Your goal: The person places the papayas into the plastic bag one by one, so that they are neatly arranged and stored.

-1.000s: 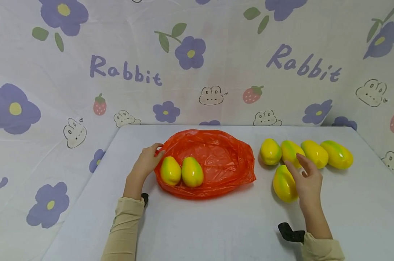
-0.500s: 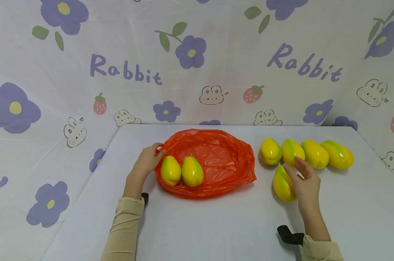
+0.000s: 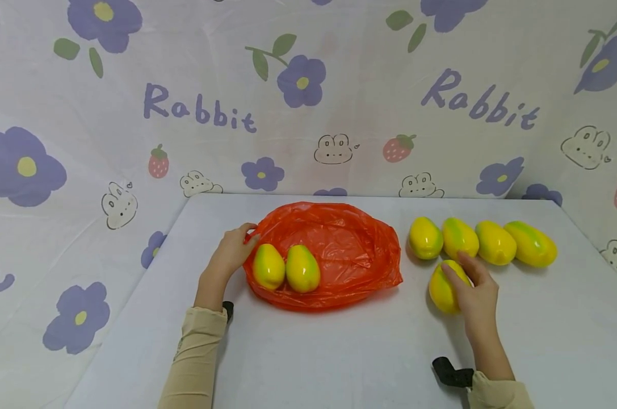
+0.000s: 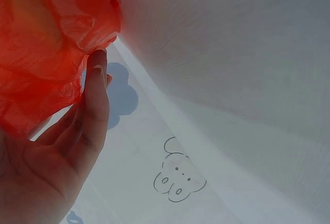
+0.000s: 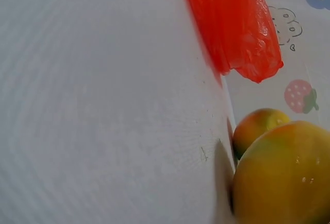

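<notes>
In the head view, my left hand (image 3: 230, 251) grips the left rim of an open red plastic bag (image 3: 346, 244), thumb inside and fingers outside. The left wrist view shows those fingers (image 4: 97, 105) along the outside of the crinkled plastic. Two glossy yellow-green, papaya-like fruits (image 3: 269, 267) lie side by side in the bag's left part. Right of the bag, my right hand (image 3: 478, 298) holds another such fruit (image 3: 443, 291) on the table, thumb over its top and fingers on its far side. That fruit fills the lower right corner of the right wrist view, where the hand is hidden.
A row of several similar fruits (image 3: 496, 243) lies behind my right hand, right of the bag. The white table (image 3: 328, 358) ends at a patterned cloth backdrop (image 3: 364, 102). Black wrist mounts (image 3: 451, 373) stick out beside the sleeves.
My right hand has moved slightly left and closed its thumb and fingers onto the front fruit. The left hand and the bag have stayed in place.
</notes>
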A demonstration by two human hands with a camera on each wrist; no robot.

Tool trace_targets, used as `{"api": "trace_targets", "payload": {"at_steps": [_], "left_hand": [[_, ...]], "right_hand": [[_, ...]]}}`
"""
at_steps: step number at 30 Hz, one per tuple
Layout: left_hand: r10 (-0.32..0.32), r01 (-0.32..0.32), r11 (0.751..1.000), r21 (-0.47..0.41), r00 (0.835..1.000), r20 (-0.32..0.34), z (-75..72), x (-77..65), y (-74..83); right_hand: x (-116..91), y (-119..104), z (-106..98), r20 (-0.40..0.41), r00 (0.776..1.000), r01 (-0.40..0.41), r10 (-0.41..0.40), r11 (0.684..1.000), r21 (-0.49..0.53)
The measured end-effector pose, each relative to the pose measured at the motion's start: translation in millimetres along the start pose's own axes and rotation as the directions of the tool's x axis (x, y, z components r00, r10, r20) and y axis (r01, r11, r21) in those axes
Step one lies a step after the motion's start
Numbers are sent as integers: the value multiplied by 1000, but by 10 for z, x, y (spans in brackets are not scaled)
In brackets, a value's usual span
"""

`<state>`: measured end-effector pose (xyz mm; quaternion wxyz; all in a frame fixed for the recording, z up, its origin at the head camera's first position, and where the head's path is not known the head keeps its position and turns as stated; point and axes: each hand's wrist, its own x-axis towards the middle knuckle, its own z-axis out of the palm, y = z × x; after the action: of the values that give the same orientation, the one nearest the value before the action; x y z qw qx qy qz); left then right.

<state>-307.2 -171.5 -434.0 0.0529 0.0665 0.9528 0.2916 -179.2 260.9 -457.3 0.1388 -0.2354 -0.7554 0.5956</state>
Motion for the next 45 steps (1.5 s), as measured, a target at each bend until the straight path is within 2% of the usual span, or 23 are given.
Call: {"api": "trace_targets", "payload": {"at_steps": [9, 17, 31, 45], "left_hand": [[4, -4, 1000, -10, 1000, -4, 8, 16, -9], [-3, 3, 1000, -5, 1000, 0, 10, 15, -11], [-4, 4, 1000, -6, 1000, -4, 28, 15, -26], [-16, 17, 1000, -15, 1000, 6, 23, 28, -24]], "right_hand": [[-5, 22, 4, 43, 996, -72, 74, 996, -44], [7, 52, 21, 57, 994, -87, 89, 996, -33], [-7, 22, 23, 40, 996, -80, 81, 997, -20], [24, -104, 84, 24, 1000, -16, 16, 1000, 2]]}}
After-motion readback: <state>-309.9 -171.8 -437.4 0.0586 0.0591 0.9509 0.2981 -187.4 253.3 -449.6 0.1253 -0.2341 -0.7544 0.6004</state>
